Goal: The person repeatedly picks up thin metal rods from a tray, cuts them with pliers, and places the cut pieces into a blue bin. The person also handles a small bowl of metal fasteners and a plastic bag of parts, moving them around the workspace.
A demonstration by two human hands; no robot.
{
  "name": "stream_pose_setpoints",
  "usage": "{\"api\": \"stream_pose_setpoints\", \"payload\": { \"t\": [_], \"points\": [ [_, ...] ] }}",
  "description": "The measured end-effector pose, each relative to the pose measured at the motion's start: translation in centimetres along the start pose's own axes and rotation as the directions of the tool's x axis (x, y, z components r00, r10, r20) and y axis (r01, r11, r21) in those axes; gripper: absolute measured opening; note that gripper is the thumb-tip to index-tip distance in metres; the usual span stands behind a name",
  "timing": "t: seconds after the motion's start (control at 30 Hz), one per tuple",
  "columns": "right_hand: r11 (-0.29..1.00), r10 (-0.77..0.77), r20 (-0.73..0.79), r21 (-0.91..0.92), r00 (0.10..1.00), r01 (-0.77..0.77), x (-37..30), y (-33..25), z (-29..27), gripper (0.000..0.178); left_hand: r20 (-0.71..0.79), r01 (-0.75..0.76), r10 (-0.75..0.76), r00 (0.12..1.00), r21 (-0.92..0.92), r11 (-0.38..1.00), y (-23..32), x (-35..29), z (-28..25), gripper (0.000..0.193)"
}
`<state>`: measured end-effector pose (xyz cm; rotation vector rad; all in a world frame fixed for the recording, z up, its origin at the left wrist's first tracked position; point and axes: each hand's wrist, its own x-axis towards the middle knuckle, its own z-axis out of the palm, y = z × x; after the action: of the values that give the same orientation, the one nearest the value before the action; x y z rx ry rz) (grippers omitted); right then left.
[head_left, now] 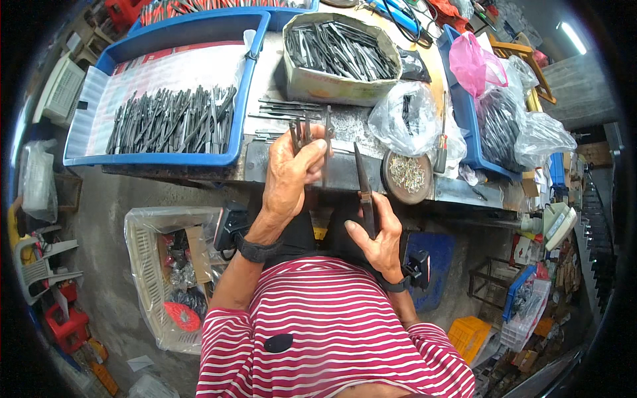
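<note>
My left hand, closed in a pinch, is raised at the bench edge with several slim dark metal pieces standing up between its fingers. To its right, my right hand grips a long dark metal piece between thumb and fingers. That piece tapers to a narrow tip pointing away from me; its exact kind does not show. Beyond my left hand, several thin dark strips lie on the bench. A round dish of small brass-coloured parts is just beyond my right hand.
A blue tray of dark metal pieces stands at left. An open box of similar pieces is at the back. A clear bag, a screwdriver and a blue bin are at right. A lined crate stands below left.
</note>
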<state>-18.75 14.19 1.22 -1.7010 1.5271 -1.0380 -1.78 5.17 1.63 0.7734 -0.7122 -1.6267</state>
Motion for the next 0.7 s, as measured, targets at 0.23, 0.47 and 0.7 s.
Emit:
{"api": "stream_pose_setpoints", "payload": {
  "t": [0.23, 0.47, 0.7],
  "points": [
    [0.932, -0.234, -0.072, -0.301, 0.970, 0.202, 0.4, 0.6, 0.5, 0.053, 0.060, 0.219, -0.211, 0.976, -0.236, 0.947, -0.6, -1.1, -0.2, 0.013],
    [0.848, -0.364, -0.084, -0.442, 0.928, 0.292, 0.5, 0.9, 0.6, 0.057, 0.040, 0.220, -0.218, 0.975, -0.299, 0.928, -1.8, -1.6, -0.2, 0.011],
    [0.856, -0.345, -0.076, -0.434, 0.936, 0.280, 0.4, 1.1, 0.7, 0.055, 0.023, 0.184, -0.188, 0.982, -0.337, 0.923, -2.1, -2.0, -0.2, 0.010]
  ]
}}
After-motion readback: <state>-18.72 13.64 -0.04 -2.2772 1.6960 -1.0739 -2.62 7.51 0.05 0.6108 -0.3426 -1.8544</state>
